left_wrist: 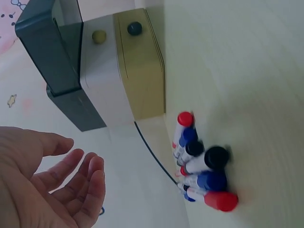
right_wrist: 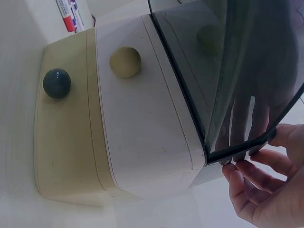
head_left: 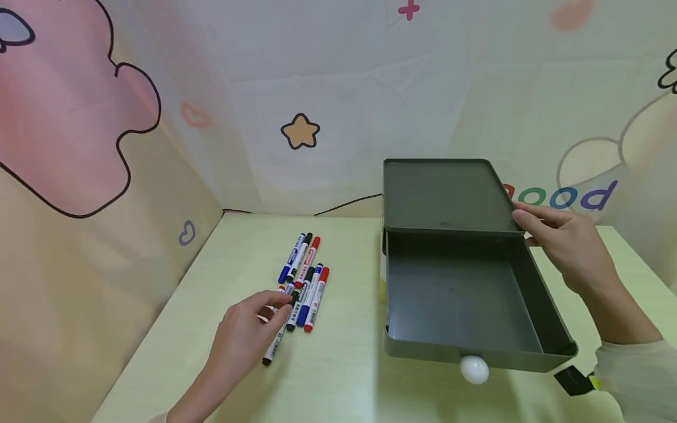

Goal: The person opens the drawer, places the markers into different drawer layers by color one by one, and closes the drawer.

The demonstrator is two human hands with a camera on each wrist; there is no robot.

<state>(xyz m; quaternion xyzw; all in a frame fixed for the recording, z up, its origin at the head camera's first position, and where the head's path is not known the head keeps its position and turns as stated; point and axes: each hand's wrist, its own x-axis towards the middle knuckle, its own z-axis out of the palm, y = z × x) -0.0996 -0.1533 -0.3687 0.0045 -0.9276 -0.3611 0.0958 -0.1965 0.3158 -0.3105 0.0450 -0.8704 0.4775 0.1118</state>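
Note:
A desktop drawer unit [head_left: 436, 194] with a dark grey top stands on the right. Its grey top drawer [head_left: 455, 299] is pulled out toward me and bare inside, with a white knob [head_left: 474, 369] in front. My right hand [head_left: 573, 247] grips the unit's top at its front right corner, thumb above and fingers curled against the side. To the left, several whiteboard markers [head_left: 316, 299] with red, blue and black caps lie in two rough rows. Over the nearer row hovers my left hand [head_left: 245, 329], fingers loosely bent, holding nothing in the left wrist view.
Below the grey drawer sit a closed white drawer [right_wrist: 147, 118] with a yellowish knob and a closed yellow drawer [right_wrist: 69, 137] with a dark knob. A printed cloth [head_left: 338, 106] hangs behind the table [head_left: 174, 352]. A black cord [head_left: 349, 202] runs along the back edge.

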